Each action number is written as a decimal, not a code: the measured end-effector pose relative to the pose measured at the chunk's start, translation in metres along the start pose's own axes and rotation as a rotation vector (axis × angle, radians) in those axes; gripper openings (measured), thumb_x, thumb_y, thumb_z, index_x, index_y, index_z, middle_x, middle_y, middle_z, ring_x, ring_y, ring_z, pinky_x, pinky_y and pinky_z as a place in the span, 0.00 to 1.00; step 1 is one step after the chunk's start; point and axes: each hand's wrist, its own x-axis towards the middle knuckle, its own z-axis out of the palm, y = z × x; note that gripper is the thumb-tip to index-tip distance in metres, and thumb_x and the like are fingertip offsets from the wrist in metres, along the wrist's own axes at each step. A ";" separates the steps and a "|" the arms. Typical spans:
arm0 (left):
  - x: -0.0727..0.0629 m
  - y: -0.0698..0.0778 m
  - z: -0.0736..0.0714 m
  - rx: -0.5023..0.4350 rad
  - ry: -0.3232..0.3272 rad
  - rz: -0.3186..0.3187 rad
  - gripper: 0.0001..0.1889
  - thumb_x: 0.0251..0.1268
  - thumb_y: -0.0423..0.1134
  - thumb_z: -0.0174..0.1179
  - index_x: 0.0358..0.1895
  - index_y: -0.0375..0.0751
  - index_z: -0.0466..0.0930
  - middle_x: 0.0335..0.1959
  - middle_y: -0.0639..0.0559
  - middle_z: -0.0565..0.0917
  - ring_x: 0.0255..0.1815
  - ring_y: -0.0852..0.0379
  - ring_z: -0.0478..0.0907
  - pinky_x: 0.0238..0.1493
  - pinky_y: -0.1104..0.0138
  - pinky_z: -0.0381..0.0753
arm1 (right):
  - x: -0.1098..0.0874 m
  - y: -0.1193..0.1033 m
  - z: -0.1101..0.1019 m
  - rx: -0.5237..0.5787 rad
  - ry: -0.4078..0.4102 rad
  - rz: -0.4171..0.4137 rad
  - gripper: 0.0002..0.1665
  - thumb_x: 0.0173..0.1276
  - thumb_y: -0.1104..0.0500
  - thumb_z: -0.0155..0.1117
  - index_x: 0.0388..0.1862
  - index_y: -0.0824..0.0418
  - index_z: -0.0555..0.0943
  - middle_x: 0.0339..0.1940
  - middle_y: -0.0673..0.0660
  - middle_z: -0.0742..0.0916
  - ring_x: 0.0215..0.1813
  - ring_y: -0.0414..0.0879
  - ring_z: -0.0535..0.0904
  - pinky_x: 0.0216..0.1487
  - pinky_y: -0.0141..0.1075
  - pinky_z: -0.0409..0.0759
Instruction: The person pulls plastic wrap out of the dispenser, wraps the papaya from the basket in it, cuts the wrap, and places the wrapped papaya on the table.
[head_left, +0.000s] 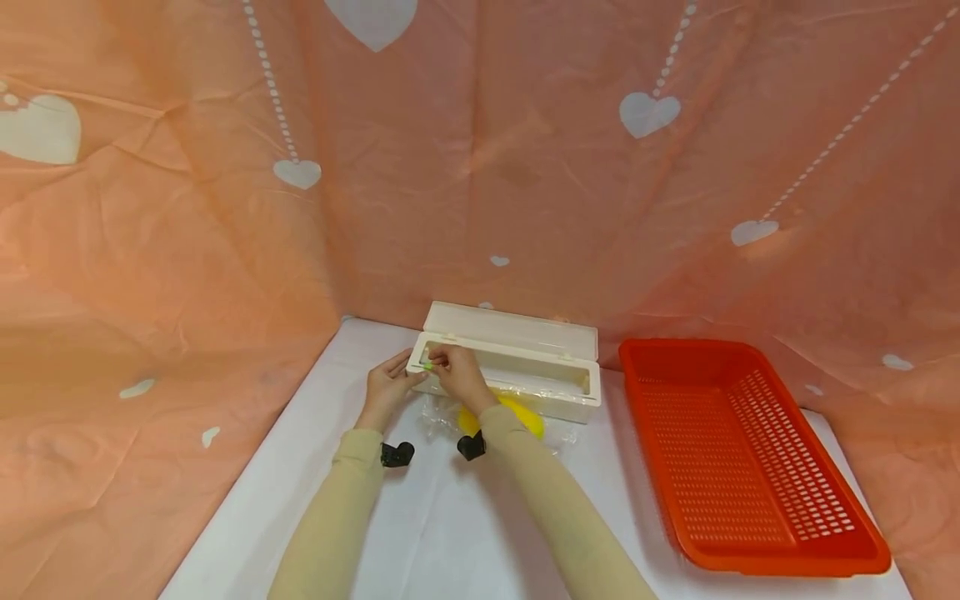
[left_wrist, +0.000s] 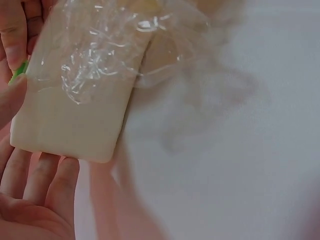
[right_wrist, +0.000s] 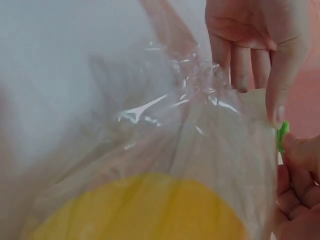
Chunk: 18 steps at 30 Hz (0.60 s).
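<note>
A long white box (head_left: 525, 404), its lid (head_left: 517, 331) swung up at the back, looks like a cling film dispenser. Clear plastic film (left_wrist: 100, 55) hangs over its front and spreads over a smooth yellow thing (right_wrist: 145, 210), whose kind I cannot tell. My left hand (head_left: 386, 390) holds the box's left end, fingers against the end wall and thumb on the top front edge. Beside that thumb, my right hand (head_left: 459, 375) pinches a small green slider (right_wrist: 283, 136) at the same edge. The right forearm partly hides the yellow thing in the head view.
To the right stands a large red plastic basket (head_left: 656, 450) with slotted sides. A white cloth (head_left: 300, 492) covers the table. Behind it hangs a peach curtain (head_left: 480, 192) with white hearts, close to the back of the box. Both wrists carry small black mounts.
</note>
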 end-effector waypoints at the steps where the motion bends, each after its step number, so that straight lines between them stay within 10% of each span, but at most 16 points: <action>1: 0.000 0.000 0.000 0.000 -0.002 -0.004 0.31 0.54 0.23 0.67 0.64 0.29 0.69 0.63 0.34 0.71 0.65 0.46 0.68 0.49 0.75 0.77 | -0.001 0.000 0.000 -0.005 -0.001 0.000 0.10 0.66 0.72 0.61 0.46 0.69 0.81 0.41 0.59 0.84 0.44 0.47 0.80 0.45 0.30 0.80; 18: 0.002 0.002 0.001 0.008 0.014 -0.035 0.31 0.53 0.23 0.67 0.64 0.32 0.70 0.63 0.37 0.72 0.64 0.48 0.69 0.51 0.71 0.77 | -0.006 0.001 -0.005 -0.045 0.027 -0.047 0.09 0.65 0.72 0.62 0.44 0.72 0.80 0.38 0.61 0.84 0.41 0.50 0.79 0.44 0.34 0.81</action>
